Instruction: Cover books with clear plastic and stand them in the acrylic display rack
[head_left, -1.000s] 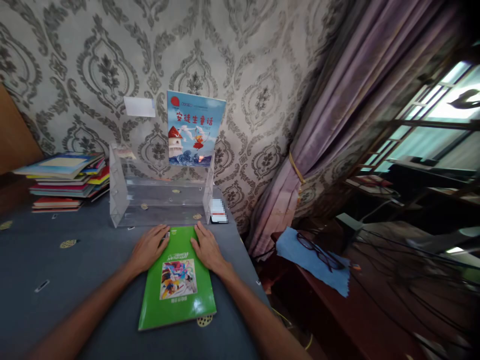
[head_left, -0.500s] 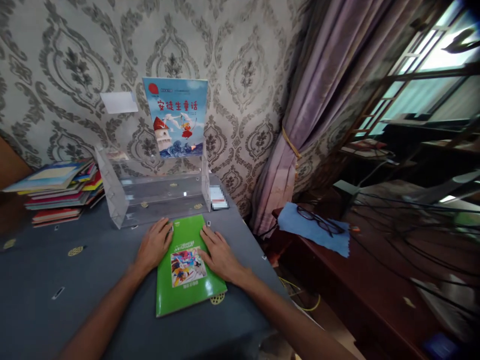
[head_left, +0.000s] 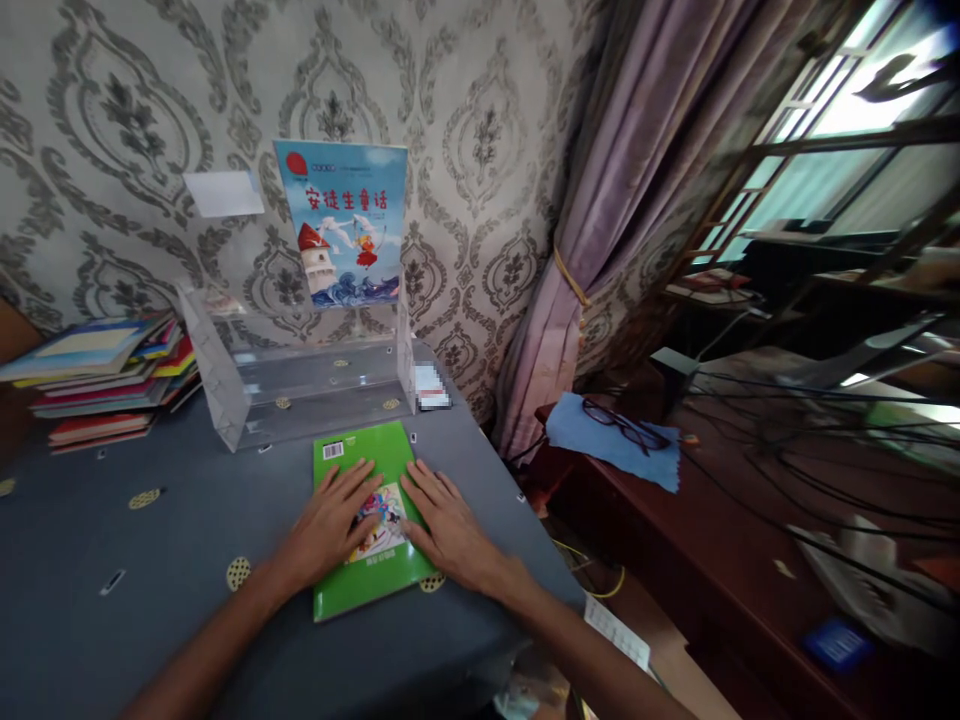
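A green book lies flat on the grey tabletop cloth, with a barcode at its upper left and a colourful picture in its middle. Across the book's left half rests my left hand, fingers spread and partly covering the picture. My right hand lies flat over the book's right edge, fingers stretched out, thumb near the picture. Just beyond the book stands a clear plastic rack. A blue storybook stands upright in its back tier, its cover facing me.
A pile of books sits left of the rack. Right of the rack lies a small blurred-out item. On the dark red desk are glasses on a blue cloth and tangled cables. A purple curtain hangs behind.
My left hand has moved from the book's left edge onto its cover, uncovering the barcode. My right hand stays at the right edge. The view has shifted slightly.
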